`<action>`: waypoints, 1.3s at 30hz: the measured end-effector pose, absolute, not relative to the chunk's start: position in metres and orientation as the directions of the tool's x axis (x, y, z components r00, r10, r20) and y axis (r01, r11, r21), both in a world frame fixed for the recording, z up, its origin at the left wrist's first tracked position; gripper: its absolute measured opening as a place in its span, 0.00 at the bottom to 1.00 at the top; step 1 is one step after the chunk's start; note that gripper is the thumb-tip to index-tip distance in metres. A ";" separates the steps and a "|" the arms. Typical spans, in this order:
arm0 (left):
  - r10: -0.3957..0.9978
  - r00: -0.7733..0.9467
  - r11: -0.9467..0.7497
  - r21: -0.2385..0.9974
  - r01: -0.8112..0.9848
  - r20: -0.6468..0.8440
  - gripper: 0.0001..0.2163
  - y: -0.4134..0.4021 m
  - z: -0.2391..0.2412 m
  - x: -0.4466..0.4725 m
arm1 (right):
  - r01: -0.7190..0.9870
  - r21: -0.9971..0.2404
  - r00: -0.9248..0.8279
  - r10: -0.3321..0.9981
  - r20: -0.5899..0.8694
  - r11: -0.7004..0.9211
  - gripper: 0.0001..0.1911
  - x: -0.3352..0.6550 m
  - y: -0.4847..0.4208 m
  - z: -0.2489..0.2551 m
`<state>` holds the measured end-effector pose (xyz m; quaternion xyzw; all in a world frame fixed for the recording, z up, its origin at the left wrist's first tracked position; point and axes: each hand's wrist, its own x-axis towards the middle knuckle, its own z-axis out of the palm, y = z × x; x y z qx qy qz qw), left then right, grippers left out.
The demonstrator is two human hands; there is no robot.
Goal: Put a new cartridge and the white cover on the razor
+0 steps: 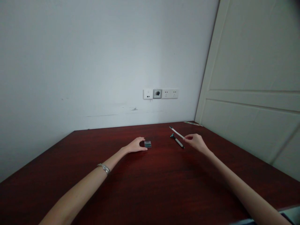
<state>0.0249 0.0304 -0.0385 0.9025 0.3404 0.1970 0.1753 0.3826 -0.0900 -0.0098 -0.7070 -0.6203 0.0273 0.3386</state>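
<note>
My left hand (136, 145) has its thumb and fingers at the near and far edges of a small clear box (147, 144) with dark greenish contents, which rests on the table. Pinched in my right hand (194, 141) is a slim white toothbrush-like stick (177, 133), its dark tip pointing up and left, held slightly above the tabletop. Just below it lies a razor (178, 142) with a teal and black head and a grey handle, near my right fingertips but not held.
The dark red wooden table (140, 193) meets a white wall with a row of sockets (170, 93). A pale panelled door or cabinet (253, 103) borders the right side. A thin pale strip (193, 123) lies at the back right corner.
</note>
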 end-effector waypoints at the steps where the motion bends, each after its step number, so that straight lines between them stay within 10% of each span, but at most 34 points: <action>1: 0.680 0.696 -0.711 0.444 0.545 0.233 0.32 0.031 -0.039 0.026 | 0.862 -0.504 0.276 0.886 0.372 -0.056 0.13 0.389 -0.089 -0.013; 13: 0.678 0.693 -0.721 0.406 0.561 0.245 0.31 0.038 -0.044 0.030 | 0.841 -0.448 0.419 0.889 0.184 -0.304 0.10 0.411 -0.083 -0.040; 34: 0.721 0.673 -0.670 0.418 0.614 0.167 0.22 0.031 -0.035 0.028 | 0.884 -0.394 0.358 0.908 0.218 -0.254 0.12 0.404 -0.086 -0.017; 39: 0.705 0.645 -0.694 0.475 0.541 0.295 0.23 0.027 -0.037 0.031 | 0.915 -0.405 0.149 0.933 0.329 -0.003 0.13 0.383 -0.086 0.003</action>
